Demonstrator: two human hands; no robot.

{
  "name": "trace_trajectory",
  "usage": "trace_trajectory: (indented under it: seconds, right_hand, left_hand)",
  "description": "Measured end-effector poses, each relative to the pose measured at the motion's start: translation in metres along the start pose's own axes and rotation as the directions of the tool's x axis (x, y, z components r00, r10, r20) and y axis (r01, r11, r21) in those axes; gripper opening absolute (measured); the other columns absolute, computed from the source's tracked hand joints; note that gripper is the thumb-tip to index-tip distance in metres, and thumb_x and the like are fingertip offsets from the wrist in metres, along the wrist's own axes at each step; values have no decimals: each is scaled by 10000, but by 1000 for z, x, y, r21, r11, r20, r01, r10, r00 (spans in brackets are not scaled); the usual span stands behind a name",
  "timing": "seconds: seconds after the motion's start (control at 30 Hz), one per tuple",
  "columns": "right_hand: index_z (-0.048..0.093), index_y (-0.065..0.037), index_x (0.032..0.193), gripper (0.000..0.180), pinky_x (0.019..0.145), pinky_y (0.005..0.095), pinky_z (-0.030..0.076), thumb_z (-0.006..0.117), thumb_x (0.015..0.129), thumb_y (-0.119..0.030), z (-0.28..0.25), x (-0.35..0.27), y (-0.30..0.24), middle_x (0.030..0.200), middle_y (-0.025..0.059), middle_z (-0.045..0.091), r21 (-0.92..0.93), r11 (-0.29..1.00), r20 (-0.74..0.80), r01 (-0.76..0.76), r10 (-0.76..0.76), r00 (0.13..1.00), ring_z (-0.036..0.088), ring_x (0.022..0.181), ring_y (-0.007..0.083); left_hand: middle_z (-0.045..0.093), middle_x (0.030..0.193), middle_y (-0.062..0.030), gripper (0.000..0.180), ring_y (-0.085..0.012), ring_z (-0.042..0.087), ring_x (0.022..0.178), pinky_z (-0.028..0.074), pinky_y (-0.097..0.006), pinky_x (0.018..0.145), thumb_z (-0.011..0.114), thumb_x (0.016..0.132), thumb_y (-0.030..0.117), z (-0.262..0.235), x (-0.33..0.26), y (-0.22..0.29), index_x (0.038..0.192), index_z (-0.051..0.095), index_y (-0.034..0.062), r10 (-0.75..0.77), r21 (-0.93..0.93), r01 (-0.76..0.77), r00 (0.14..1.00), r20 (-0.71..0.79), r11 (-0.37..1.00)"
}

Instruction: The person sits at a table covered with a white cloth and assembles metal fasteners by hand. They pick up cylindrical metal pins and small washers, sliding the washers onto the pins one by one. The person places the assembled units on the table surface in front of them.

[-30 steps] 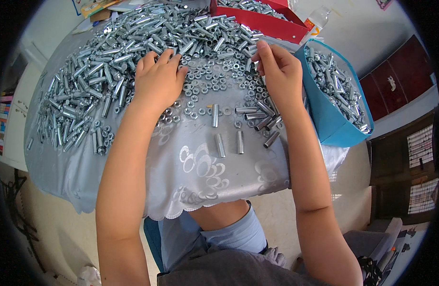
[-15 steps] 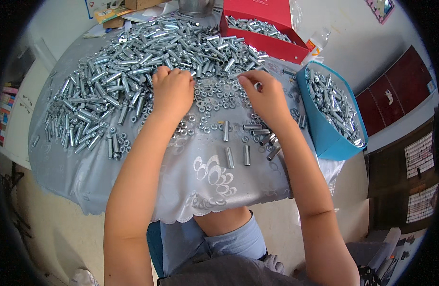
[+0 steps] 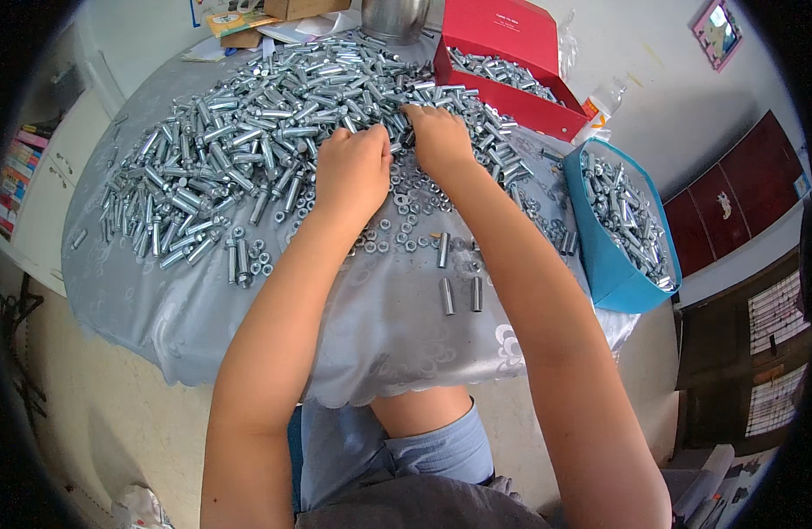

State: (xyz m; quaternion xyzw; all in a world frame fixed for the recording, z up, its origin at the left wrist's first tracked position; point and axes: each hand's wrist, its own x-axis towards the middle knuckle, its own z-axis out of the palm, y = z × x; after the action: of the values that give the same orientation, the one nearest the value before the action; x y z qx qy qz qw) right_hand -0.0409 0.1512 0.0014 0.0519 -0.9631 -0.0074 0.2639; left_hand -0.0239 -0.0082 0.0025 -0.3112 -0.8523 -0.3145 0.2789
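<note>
A round table [image 3: 159,300] under a pale grey patterned cloth carries a wide heap of shiny metal sleeves [image 3: 247,150] that covers most of its far half. The sleeves lie flat and point every which way, with no common direction. Nearer the person, small nuts [image 3: 415,198] are scattered loose on the cloth, and three single sleeves [image 3: 459,282] lie apart from the heap, their long axes running roughly toward and away from the person.

The left hand [image 3: 353,172] and the right hand [image 3: 437,137] are side by side at the near edge of the heap, fingers curled down into the sleeves; whether either pinches a piece cannot be told, since the fingertips are buried among the metal. Both forearms stretch across the nuts and hide part of them.

Behind the heap sits a red box [image 3: 511,53] holding more metal parts, and a metal pot [image 3: 393,18] stands beside it. A blue bag [image 3: 600,256] full of parts hangs at the table's right edge.
</note>
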Motion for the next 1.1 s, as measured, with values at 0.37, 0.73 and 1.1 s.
trace_trajectory:
  seconds: [0.37,0.73,1.1]
  right_hand:
    - [636,-85,894,214,743,411,461,566,807,-267,-17,-2,16,908,156,608,22,975,245,-220,208,947,579,885,329]
    - [594,-4,902,125,619,260,439,574,833,-107,-56,-52,18,758,46,587,881,455,-44,-129,352,935,549,679,129]
    - [562,4,865,232,561,195,394,495,909,-214,-70,-78,11,678,10,529,961,228,54,-154,395,917,467,606,62]
  left_hand:
    - [597,690,-105,121,-308,560,727,437,-425,650,640,715,105,-1,0,2,765,540,60,-100,-25,101,993,60,995]
    - [641,835,-130,249,-229,619,751,467,-312,674,598,786,62,12,2,12,1024,540,26,-219,-660,307,952,215,686]
    - [619,953,-109,281,-134,586,865,461,-250,771,607,817,81,0,-8,40,1043,523,-62,-92,-662,485,839,536,572]
